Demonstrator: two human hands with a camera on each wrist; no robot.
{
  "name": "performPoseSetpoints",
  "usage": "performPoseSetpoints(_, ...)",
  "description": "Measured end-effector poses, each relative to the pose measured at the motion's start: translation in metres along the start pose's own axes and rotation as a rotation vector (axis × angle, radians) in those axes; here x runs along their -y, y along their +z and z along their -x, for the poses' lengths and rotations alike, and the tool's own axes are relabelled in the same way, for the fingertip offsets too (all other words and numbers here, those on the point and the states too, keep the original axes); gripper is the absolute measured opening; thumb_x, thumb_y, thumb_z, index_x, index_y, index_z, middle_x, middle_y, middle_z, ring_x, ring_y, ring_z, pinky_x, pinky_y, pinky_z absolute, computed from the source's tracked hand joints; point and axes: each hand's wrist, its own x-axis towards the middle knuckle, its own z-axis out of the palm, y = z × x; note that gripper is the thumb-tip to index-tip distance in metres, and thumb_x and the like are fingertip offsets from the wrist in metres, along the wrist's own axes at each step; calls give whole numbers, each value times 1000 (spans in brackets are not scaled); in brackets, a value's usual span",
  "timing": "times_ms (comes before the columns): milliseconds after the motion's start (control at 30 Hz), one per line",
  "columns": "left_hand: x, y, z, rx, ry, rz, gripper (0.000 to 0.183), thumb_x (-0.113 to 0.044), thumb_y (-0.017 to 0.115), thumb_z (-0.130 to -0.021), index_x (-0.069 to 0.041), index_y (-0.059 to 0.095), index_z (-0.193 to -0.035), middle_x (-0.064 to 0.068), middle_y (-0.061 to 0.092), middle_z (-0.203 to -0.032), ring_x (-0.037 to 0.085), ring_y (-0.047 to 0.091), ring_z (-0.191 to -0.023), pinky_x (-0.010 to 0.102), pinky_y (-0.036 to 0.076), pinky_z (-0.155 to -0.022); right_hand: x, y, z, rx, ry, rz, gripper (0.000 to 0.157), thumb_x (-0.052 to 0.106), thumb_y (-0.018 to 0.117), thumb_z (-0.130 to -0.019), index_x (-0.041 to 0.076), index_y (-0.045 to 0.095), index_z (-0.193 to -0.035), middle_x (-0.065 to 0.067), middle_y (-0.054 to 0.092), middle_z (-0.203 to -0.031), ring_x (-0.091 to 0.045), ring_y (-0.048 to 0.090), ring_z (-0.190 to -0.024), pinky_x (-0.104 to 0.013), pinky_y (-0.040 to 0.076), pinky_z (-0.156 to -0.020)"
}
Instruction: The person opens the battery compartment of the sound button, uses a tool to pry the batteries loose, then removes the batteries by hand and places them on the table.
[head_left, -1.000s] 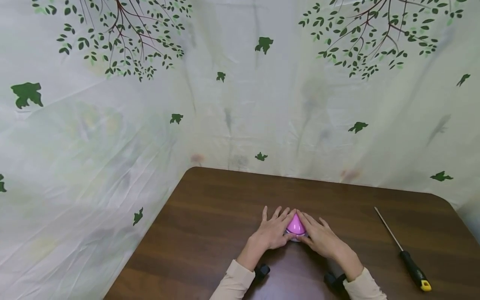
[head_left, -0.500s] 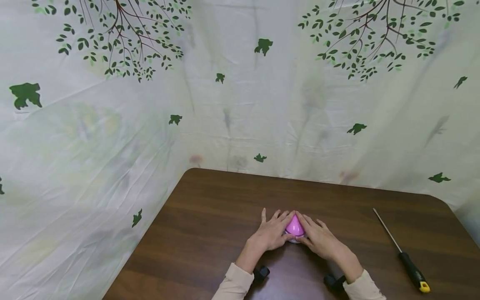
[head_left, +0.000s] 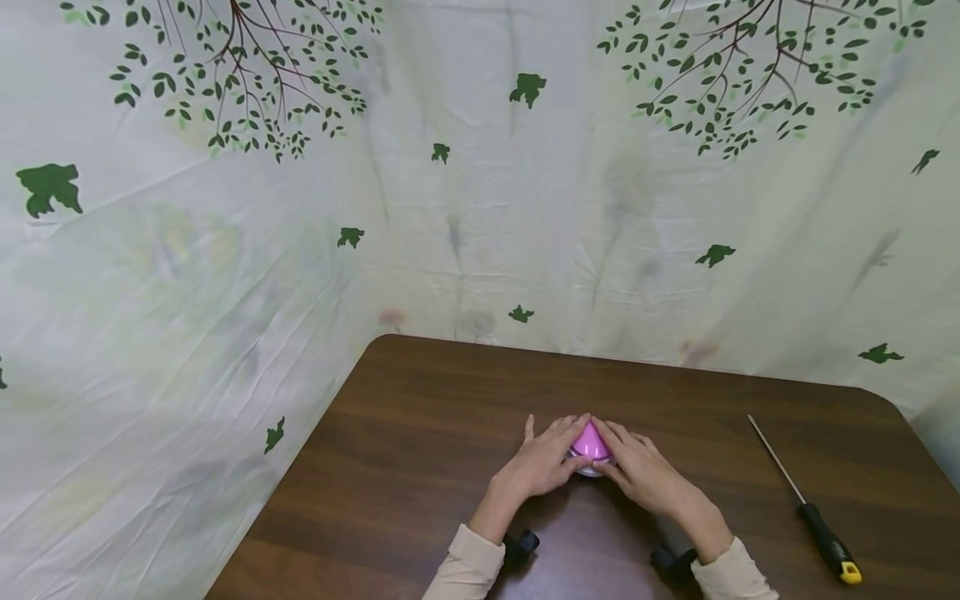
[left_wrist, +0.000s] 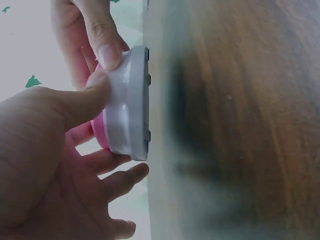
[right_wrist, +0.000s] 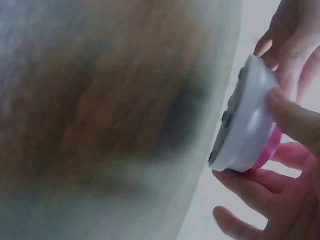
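Both hands hold a pink domed thing with a white round base (head_left: 591,442) between them, over the wooden table. In the left wrist view the white base (left_wrist: 125,105) shows small dark feet on its underside, facing the tabletop with a gap between. My left hand (head_left: 540,458) grips its left side, thumb on the near side of the base and fingers around the far side. The right hand (head_left: 643,471) grips the opposite side in the same way. The right wrist view shows the base (right_wrist: 247,120) tilted, the right thumb (right_wrist: 295,117) pressing its side. What the pink thing is, I cannot tell.
A screwdriver (head_left: 806,500) with a black and yellow handle lies on the table (head_left: 420,400) to the right of the hands. Behind the table hangs a pale cloth (head_left: 480,250) printed with green leaves. Dark wrist straps (head_left: 521,546) sit under both wrists.
The pink thing and both hands have risen slightly and tilted a little. The fingers of the left hand have drawn closer together. The screwdriver has stayed in place.
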Motion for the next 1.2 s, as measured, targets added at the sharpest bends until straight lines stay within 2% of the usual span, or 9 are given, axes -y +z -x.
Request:
performPoseSetpoints(167,1,-9,0,-33,56,109,63,-35,56,-107,-21,32,-164,8,42,-165,21,40,-153,70,24,-121,-1,-5,-3,-56,-16,-18,60,19,69,-100,-6,47,-150,-23,61,-136,-37,65,-121,-60,49,-100)
performPoseSetpoints(300,-1,-15,0,-90,119,108,62,-37,53,-108,-23,32,-164,5,45,-161,17,51,-144,56,37,-118,-3,-10,-5,-116,-18,-24,58,16,68,-100,-4,48,-151,-20,63,-135,-34,65,-120,-56,50,-96)
performPoseSetpoints(367,-2,-16,0,-134,144,101,60,-38,53,-108,-23,34,-163,3,50,-158,15,57,-138,46,43,-110,-4,-12,-5,-150,-17,-30,56,14,68,-100,-2,49,-150,-19,63,-133,-33,65,-119,-55,51,-94)
performPoseSetpoints(467,-4,-18,-1,-195,160,139,56,-36,54,-108,-23,40,-161,1,56,-152,15,62,-130,35,43,-97,-4,-16,-6,-200,-22,-34,55,11,69,-99,1,51,-150,-17,64,-131,-32,66,-118,-53,50,-91)
performPoseSetpoints(567,-5,-20,-1,-243,161,195,54,-32,58,-106,-22,46,-158,-1,62,-146,16,66,-125,29,38,-90,-3,-18,-8,-244,-36,-22,55,11,71,-97,4,54,-149,-15,66,-129,-31,67,-115,-50,50,-88)
performPoseSetpoints(700,-6,-21,-2,-262,142,237,54,-33,60,-105,-22,48,-156,-2,64,-144,15,67,-124,30,40,-92,-2,-21,-8,-270,-53,-11,58,12,74,-95,7,55,-148,-14,67,-129,-31,67,-114,-50,51,-87)
performPoseSetpoints(900,-6,-25,-1,-254,115,308,53,-38,58,-105,-24,48,-156,-2,63,-147,15,64,-129,41,43,-103,-1,-23,-6,-251,-47,-34,68,17,79,-91,10,51,-152,-14,66,-133,-33,66,-117,-56,53,-91)
performPoseSetpoints(1067,-5,-28,0,-261,152,380,51,-35,55,-108,-22,49,-156,-1,61,-150,16,64,-128,41,48,-110,-1,-22,-7,-256,-20,-66,67,17,78,-93,14,50,-153,-13,65,-133,-34,65,-117,-57,54,-92)
performPoseSetpoints(1200,-5,-31,2,-246,174,427,50,-35,56,-107,-26,49,-156,-1,56,-154,16,60,-135,42,48,-114,-2,-22,-7,-271,7,-104,62,17,75,-95,15,52,-152,-10,67,-131,-30,66,-114,-54,56,-90)
